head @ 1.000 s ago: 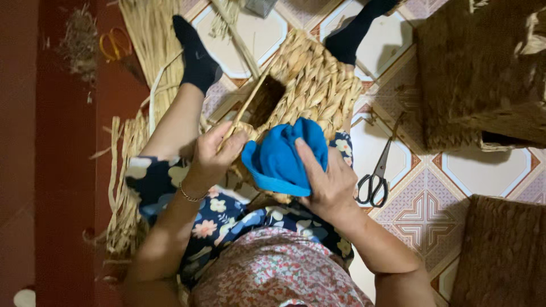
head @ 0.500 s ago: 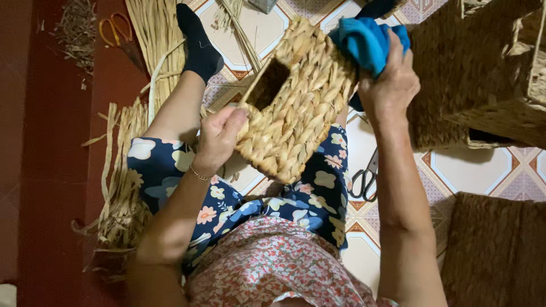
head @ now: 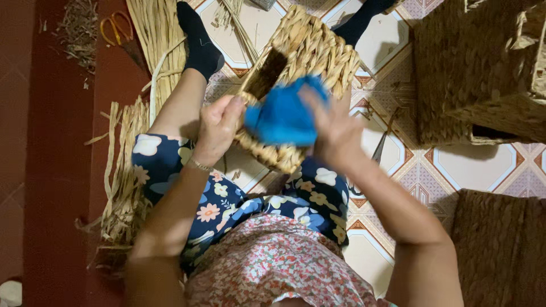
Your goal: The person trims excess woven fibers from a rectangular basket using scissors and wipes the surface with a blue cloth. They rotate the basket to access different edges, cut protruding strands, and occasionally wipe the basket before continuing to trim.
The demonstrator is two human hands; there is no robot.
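Note:
A woven straw basket (head: 318, 51) with a dark handle slot rests tilted on my lap, between my legs. My left hand (head: 217, 126) grips the basket's near left corner. My right hand (head: 335, 132) holds a bright blue cloth (head: 284, 118) pressed against the basket's near face. The cloth is blurred by motion. My legs in floral trousers and black socks stretch out over the tiled floor.
Bundles of dried straw (head: 126, 170) lie on the floor to my left. Orange-handled scissors (head: 116, 29) sit at the top left; a second pair of scissors (head: 380, 149) lies right of my knee. Finished woven baskets stand at the right (head: 478, 68) and lower right (head: 503, 244).
My right hand has brought the blue cloth down from the basket's upper right to its near face. The basket has shifted slightly in my left hand.

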